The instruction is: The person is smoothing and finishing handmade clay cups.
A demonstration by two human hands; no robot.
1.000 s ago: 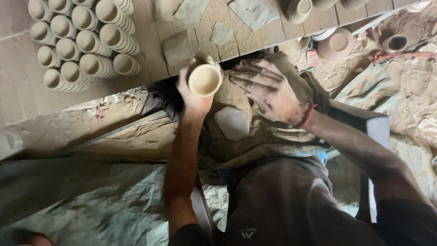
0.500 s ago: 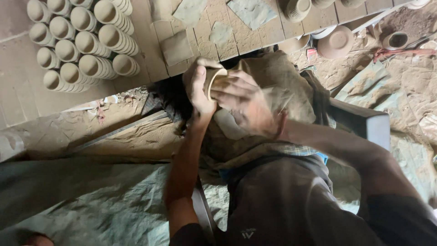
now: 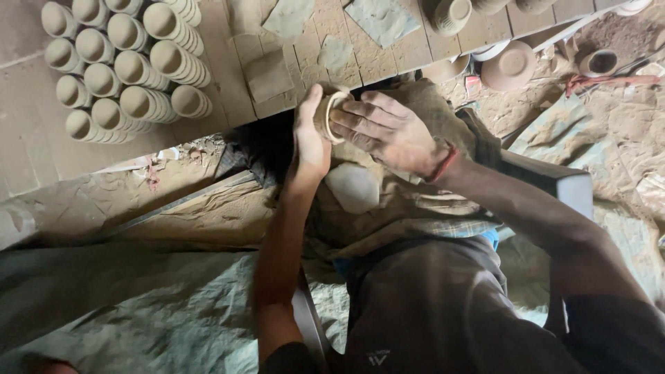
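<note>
My left hand (image 3: 309,138) grips a small pale clay cup (image 3: 327,113) from its left side, holding it above my lap. My right hand (image 3: 388,131) lies over the cup's open rim, fingers spread across the mouth and touching it. A red thread circles my right wrist. Below both hands a clay-smeared brown cloth (image 3: 388,208) covers my lap, with a flat grey lump of clay (image 3: 353,185) resting on it.
Several rows of finished clay cups (image 3: 125,62) lie stacked on the brick floor at the upper left. More clay pots (image 3: 451,14) and a shallow dish (image 3: 511,66) sit at the upper right. Grey tarpaulin (image 3: 125,312) spreads at the lower left.
My right hand moved left from beside the cup onto its rim, covering the opening. The left hand kept holding the cup and turned it a little.
</note>
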